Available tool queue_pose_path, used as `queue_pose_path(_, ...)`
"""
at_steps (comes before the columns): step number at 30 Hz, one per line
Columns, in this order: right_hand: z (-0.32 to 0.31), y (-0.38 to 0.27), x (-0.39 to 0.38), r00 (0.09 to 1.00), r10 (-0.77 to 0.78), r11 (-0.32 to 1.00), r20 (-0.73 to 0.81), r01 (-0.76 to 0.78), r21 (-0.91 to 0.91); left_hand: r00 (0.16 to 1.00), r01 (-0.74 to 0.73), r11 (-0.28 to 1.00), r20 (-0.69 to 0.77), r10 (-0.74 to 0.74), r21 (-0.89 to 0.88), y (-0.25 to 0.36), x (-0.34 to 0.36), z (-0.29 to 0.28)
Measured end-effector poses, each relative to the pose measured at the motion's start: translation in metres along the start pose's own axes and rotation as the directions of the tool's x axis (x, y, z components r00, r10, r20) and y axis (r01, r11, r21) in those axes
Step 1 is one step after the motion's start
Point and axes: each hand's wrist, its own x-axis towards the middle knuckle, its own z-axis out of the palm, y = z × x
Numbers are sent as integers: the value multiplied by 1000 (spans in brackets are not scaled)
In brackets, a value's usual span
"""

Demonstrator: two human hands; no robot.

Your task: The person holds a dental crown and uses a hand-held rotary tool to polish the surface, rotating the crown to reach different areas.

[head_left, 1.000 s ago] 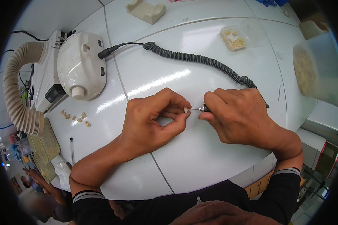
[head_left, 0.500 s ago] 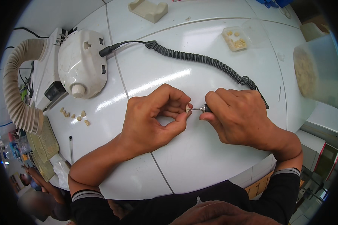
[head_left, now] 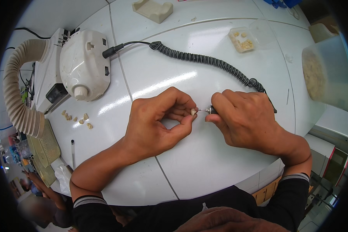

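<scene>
Between the thumb and fingertips of my left hand [head_left: 156, 121] is a small cream tooth-shaped piece, like a dental crown [head_left: 193, 111]. My right hand [head_left: 245, 118] grips a rotary handpiece [head_left: 212, 110], its dark body mostly hidden in my fingers. The handpiece's thin metal bit [head_left: 201, 110] points left and meets the crown at the fingertips; whether it touches cannot be made out. A coiled black cord [head_left: 205, 58] runs from behind my right hand to the white motor control box [head_left: 83, 65] at the left.
Several small cream pieces [head_left: 81, 121] lie below the control box, near a pen [head_left: 73, 154]. A ribbed hose [head_left: 12, 83] curves at far left. At the back are a clear box of pieces [head_left: 241, 40] and a cream rest [head_left: 154, 11]. A translucent bin [head_left: 328, 71] stands right. Another person [head_left: 40, 208] is lower left.
The crown has turned slightly between my left fingertips, and the bit has shifted a little upward against it. Both hands otherwise keep nearly the same place.
</scene>
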Motion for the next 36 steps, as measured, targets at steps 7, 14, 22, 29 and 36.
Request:
queue_pose_path(7, 1, 0, -1, 1000, -4, 1000, 8, 4, 18, 1000, 11, 999, -9, -12, -35, -2, 0, 1)
queue_pose_path(14, 0, 0, 1, 999, -32, 999, -23, 32, -4, 1000, 2, 1000, 7, -2, -10, -1, 0, 0)
queue_pose_path(22, 1, 0, 1, 999, -39, 999, -7, 39, 12, 1000, 23, 1000, 3, -23, -18, 1, 0, 0)
queue_pose_path(29, -1, 0, 2, 1000, -26, 999, 15, 26, 27, 998, -3, 999, -61, 0, -52, -4, -1, 4)
queue_pose_path(36, -2, 0, 3, 1000, -17, 999, 22, 16, 30, 1000, -1, 1000, -25, 0, -25, -6, 0, 4)
